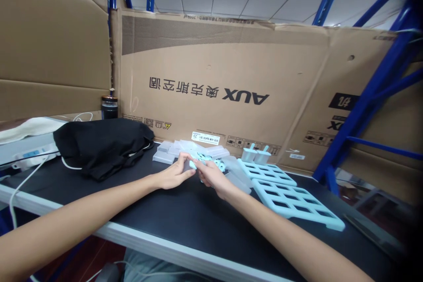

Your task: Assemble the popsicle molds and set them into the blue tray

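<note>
My left hand (175,172) and my right hand (213,176) meet over the middle of the dark table (172,216). Between their fingertips is a small light-blue plastic piece (192,165), mostly hidden, that looks like a popsicle stick. My left thumb and index finger close around it from the left; my right fingers are curled on it from the other side. Just behind the hands lies a pile of light-blue popsicle sticks (219,165). Clear plastic popsicle moulds (164,157) surround that pile.
Two light-blue mould frames (291,217) with rectangular openings lie on the right. Two moulds with sticks (262,155) stand upright at the far frame. A black cloth (104,143) and a dark jar (109,108) are on the left. Cardboard (211,66) walls the back.
</note>
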A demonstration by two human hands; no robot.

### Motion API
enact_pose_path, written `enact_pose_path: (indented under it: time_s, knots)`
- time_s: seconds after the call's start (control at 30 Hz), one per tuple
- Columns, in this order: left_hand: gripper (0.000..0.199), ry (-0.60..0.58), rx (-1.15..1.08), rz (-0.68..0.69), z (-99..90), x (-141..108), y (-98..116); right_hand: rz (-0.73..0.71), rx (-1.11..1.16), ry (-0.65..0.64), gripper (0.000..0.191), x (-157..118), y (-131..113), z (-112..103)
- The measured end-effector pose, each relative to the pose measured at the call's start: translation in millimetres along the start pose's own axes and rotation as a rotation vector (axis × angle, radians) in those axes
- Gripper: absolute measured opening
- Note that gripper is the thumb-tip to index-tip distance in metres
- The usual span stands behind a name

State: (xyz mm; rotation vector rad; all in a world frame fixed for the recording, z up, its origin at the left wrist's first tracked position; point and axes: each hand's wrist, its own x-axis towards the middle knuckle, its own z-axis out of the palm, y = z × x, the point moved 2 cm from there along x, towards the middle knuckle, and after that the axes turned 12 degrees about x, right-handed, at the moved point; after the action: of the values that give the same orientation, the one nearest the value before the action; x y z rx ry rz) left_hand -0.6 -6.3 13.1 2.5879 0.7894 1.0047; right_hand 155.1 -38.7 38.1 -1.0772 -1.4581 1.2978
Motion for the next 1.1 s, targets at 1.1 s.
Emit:
enact_pose_path:
  time_s: [1.1]
  knots:
    - [0.048,0.079,0.085,-0.061,-11.0,-2,15,-0.23,-0.144,-0.033,0.035,-14,-14,8]
